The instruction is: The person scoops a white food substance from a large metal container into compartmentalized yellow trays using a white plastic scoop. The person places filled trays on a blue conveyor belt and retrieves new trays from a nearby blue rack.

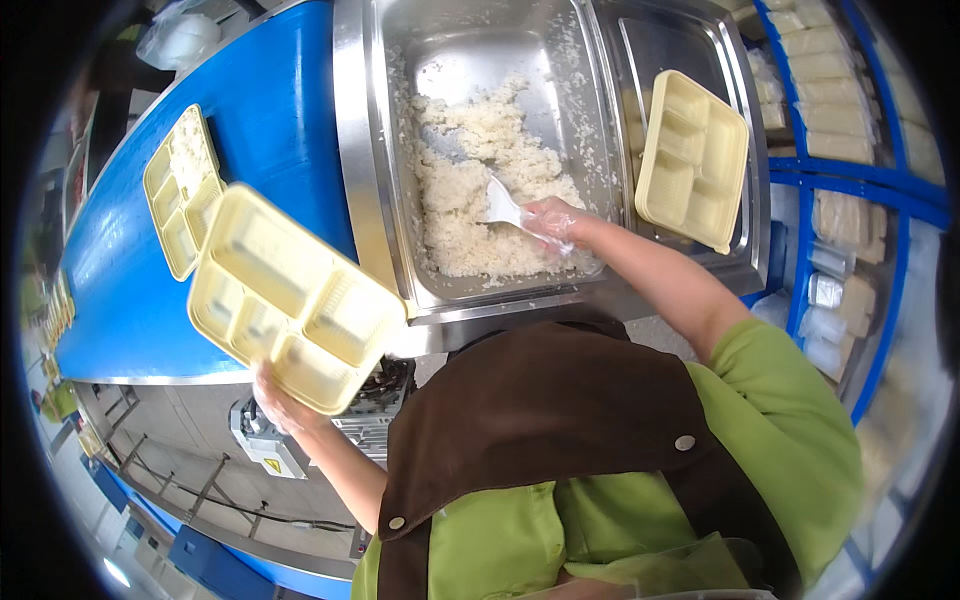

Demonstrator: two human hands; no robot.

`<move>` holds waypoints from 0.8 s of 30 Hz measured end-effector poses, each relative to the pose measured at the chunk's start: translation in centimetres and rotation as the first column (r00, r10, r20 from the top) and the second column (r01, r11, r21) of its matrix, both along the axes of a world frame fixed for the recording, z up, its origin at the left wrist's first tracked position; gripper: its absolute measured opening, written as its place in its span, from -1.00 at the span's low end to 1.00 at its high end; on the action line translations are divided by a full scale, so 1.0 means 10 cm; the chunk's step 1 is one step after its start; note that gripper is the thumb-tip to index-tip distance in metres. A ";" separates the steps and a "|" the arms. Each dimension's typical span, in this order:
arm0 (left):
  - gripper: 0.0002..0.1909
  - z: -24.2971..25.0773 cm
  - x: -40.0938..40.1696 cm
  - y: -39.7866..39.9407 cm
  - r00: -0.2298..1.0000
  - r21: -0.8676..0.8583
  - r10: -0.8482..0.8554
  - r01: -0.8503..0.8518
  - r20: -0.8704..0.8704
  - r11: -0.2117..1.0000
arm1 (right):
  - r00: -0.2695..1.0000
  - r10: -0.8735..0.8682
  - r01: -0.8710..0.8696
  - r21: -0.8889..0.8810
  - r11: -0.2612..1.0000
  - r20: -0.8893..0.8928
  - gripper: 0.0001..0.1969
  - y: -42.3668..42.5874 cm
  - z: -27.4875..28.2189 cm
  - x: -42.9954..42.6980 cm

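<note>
My left hand (281, 401), in a clear plastic glove, grips the near edge of a pale yellow compartment tray (281, 292). No food shows in its compartments. The tray is tilted above the near end of the blue conveyor belt (281, 67). Also gloved, my right hand (553, 223) holds a white rice paddle (502, 202) by the handle. Its blade touches the cooked white rice (465, 180) in a deep steel pan (525, 45). The rice lies mostly in the pan's nearer part, with grains stuck to the walls.
Beyond the held tray, another compartment tray (171, 202) sits on the belt with rice in one section. Yellow trays (694, 157) rest on the steel surface right of the pan. Blue shelving (806, 172) with packed goods stands at far right. A motor unit (274, 442) is below the belt.
</note>
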State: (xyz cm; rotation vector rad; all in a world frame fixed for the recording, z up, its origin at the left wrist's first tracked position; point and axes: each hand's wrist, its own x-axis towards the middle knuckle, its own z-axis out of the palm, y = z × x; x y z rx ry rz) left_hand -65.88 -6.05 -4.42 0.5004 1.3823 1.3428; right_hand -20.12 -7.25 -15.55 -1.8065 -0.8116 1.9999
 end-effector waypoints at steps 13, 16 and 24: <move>-0.45 0.05 0.55 -0.08 0.975 -0.010 -0.204 0.205 0.083 0.979 | 0.985 0.018 0.007 0.145 0.989 -0.172 -0.58 0.18 -0.03 0.08; -0.48 0.06 0.71 0.06 0.984 -0.078 -0.162 0.168 0.080 0.983 | 0.992 0.010 0.017 0.210 0.978 -0.124 -0.58 0.17 0.31 0.14; -0.49 0.01 1.86 0.41 0.926 -0.190 -0.297 0.343 0.233 0.920 | 0.843 -0.276 -0.216 0.761 0.611 0.461 -0.58 -0.09 0.87 0.15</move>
